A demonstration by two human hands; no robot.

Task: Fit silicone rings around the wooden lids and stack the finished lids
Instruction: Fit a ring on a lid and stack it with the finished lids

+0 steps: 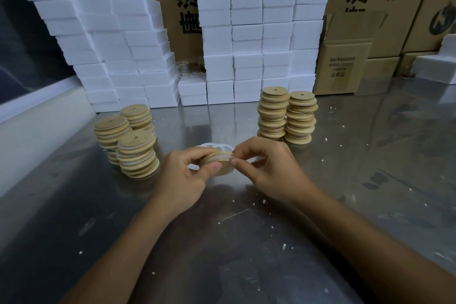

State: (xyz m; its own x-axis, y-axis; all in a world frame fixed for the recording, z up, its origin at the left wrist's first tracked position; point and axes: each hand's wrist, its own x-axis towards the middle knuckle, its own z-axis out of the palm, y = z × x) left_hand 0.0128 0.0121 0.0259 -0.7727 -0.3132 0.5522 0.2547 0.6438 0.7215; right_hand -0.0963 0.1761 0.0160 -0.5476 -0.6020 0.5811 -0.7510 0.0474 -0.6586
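Here, seen from a head-worn camera looking down, a person works at a shiny metal table (246, 229) with both bare hands meeting just above its middle. The left hand (183, 175) grips a round wooden lid (219, 164), fingers curled behind it and thumb across its near face, so the lid stands nearly on edge with its rim turned toward the other hand. The right hand (269, 168) is immediately beside it, touching: thumb and forefinger pinch a pale silicone ring (223, 155) at the lid's right rim. The ring appears partly seated in the rim, though how far round it runs cannot be told.

The relation that matters is this: the lid lies between the hands, its flat faces toward and away from the person, and the unseated stretch of ring probably sits on the right-hand side, nearest the pinching fingers. The right hand seems best placed to work the ring round.

Loose white rings (217, 147) lie on the table just behind the hands. Three stacks of lids with pale bands, likely finished (137, 155), stand to the left; two taller stacks, likely bare (287, 116), stand behind to the right. White foam blocks (246, 32) and cardboard boxes (345, 61) line the back
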